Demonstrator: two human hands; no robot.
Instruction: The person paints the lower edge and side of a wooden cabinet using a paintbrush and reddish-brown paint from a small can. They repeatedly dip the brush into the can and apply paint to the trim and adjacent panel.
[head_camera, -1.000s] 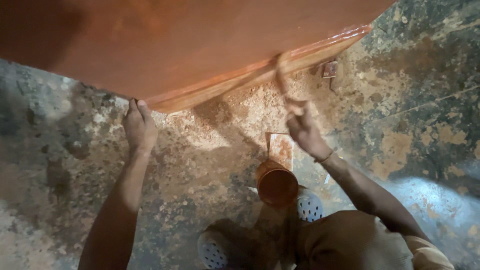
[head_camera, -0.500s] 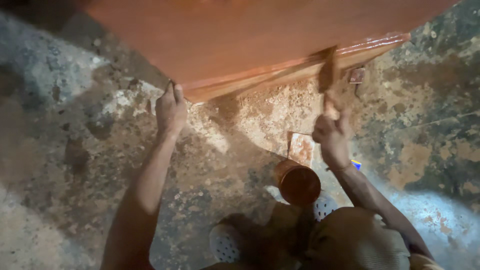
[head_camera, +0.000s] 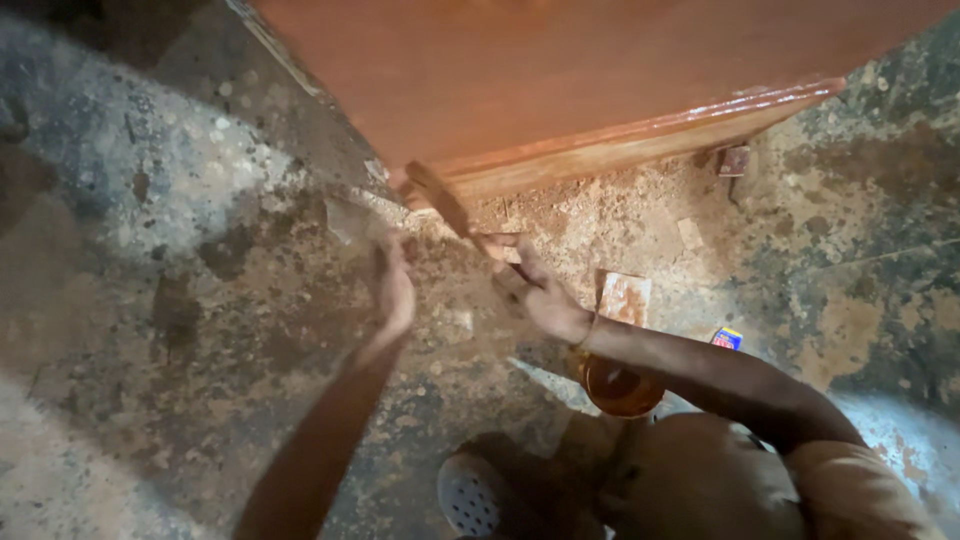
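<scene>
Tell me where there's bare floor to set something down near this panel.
Bare floor lies open beyond the left hand. Also free: the patch right of the small blue box. Crowded between the right hand with its brush, the cup and the wood panel.

We record two bare forearms, each ending in an ungloved hand: left hand (head_camera: 392, 290), right hand (head_camera: 540, 295). On the right wrist we note a thin band (head_camera: 583, 333), and at the right shoulder the edge of a short tan sleeve (head_camera: 850, 480). Lower down we list brownish legwear (head_camera: 690, 480) and a pale perforated clog (head_camera: 472, 497) on one foot.
</scene>
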